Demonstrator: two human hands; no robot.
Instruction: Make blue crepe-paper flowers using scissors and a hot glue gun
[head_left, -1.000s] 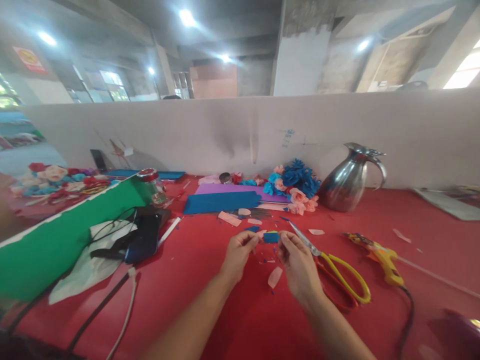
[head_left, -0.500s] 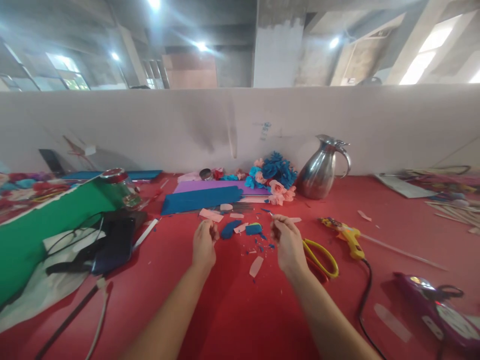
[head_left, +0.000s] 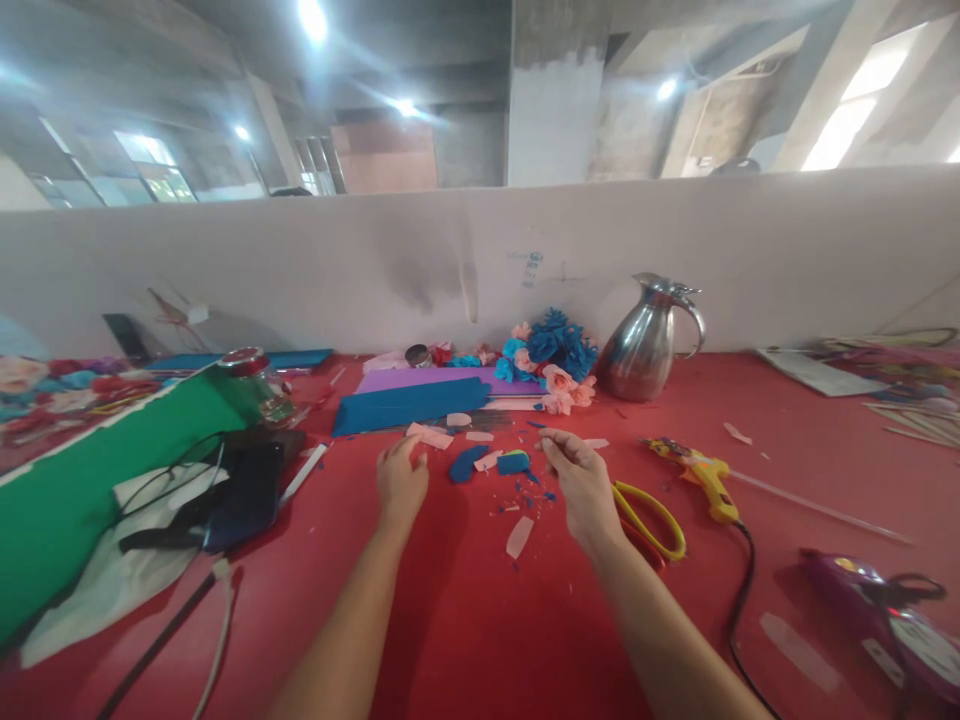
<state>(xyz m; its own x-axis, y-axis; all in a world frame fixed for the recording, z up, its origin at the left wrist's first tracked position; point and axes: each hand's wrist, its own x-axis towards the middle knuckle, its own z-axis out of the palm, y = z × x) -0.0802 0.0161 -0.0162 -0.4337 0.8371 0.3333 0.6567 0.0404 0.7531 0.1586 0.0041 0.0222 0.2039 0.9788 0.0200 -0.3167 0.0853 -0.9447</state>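
My left hand [head_left: 401, 482] hovers at the near left end of a pink paper strip [head_left: 430, 436], its thumb and fingers apart. Whether it touches the strip I cannot tell. To the right, my right hand [head_left: 583, 485] is closed in a pinch; what sits between its fingertips is too small to make out. Between the hands lie a dark blue paper piece [head_left: 468, 463], a blue folded paper piece [head_left: 514, 463] with a yellow-green edge, and small scraps. Nearer to me is a pale pink paper petal [head_left: 519, 537]. Yellow-handled scissors [head_left: 660, 515] lie partly behind my right wrist.
Blue paper [head_left: 409, 405] lies over a purple sheet [head_left: 390, 379]. Behind are paper flowers [head_left: 556, 350] and a steel jug [head_left: 641, 345]. A yellow glue gun [head_left: 709, 480] with a cord is at right, a black phone [head_left: 244, 500] and green board [head_left: 112, 490] at left.
My left hand has loosened from a closed pinch and shifted slightly left. The right hand stays pinched in nearly the same place. The whole view has tilted a little.
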